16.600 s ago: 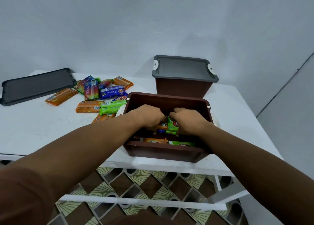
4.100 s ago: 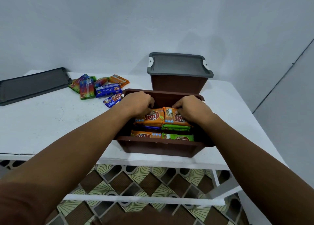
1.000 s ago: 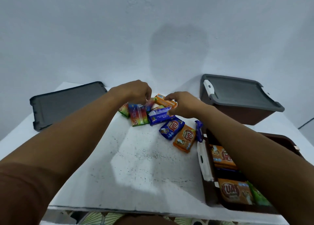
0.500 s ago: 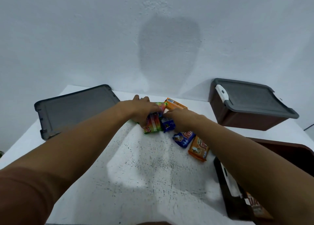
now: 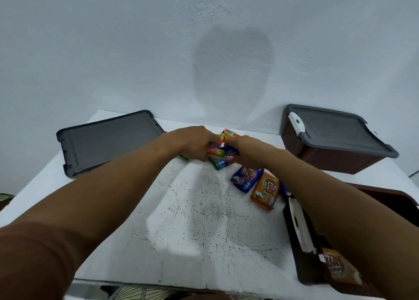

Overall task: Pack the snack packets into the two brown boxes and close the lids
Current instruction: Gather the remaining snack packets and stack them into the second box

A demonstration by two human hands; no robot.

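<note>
Both hands meet over a small pile of snack packets (image 5: pixel 221 158) at the back middle of the white table (image 5: pixel 199 220). My left hand (image 5: pixel 195 143) has its fingers curled round packets from the left. My right hand (image 5: pixel 246 149) grips them from the right. An orange packet end (image 5: pixel 230 133) sticks up between the hands. A blue packet (image 5: pixel 246 179) and an orange packet (image 5: pixel 265 190) lie loose just in front. The open brown box (image 5: pixel 299 250) at the right edge shows an orange packet (image 5: pixel 337 269) inside. The other brown box (image 5: pixel 333 158) stands at the back right with its grey lid (image 5: pixel 335 130) on.
A loose grey lid (image 5: pixel 106 142) lies flat at the back left of the table. A pale wall rises right behind the table. Patterned floor tiles (image 5: pixel 136 294) show below the table's front edge.
Both hands have closed in tighter on the pile of packets and now grip them. The view has tilted slightly; the loose blue and orange packets stay where they were.
</note>
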